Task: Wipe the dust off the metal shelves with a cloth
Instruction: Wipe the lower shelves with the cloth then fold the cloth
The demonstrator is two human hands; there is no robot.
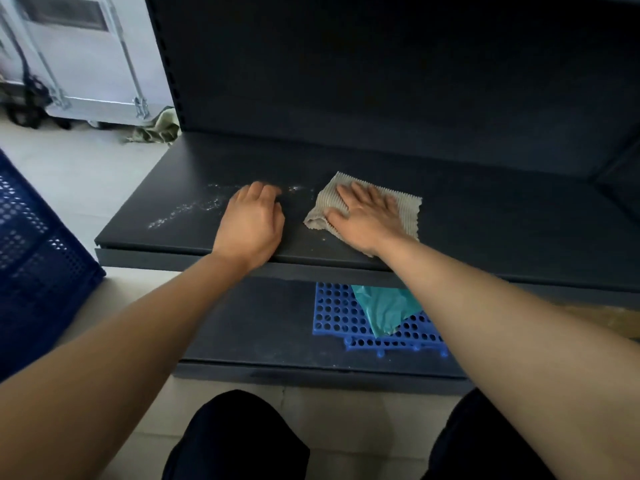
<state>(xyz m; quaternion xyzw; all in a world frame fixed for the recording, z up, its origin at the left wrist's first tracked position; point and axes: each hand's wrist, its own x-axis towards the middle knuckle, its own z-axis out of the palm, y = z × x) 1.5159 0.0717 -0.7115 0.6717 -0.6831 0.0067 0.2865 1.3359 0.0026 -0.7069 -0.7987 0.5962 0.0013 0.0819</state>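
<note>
A dark metal shelf (485, 216) runs across the middle of the view. A streak of white dust (187, 209) lies on its left part. My right hand (367, 216) presses flat on a beige ribbed cloth (408, 209) on the shelf, fingers spread and thumb over the cloth's left edge. My left hand (252, 223) rests on the shelf beside the dust, fingers curled down, holding nothing. A gap of bare shelf separates the two hands.
A lower shelf (242, 327) holds blue perforated plastic mats (346, 317) with a teal bag (384, 306) on them. A blue perforated crate (38, 265) stands at the left. A grey cabinet (86, 64) and an olive rag (159, 129) sit on the floor behind.
</note>
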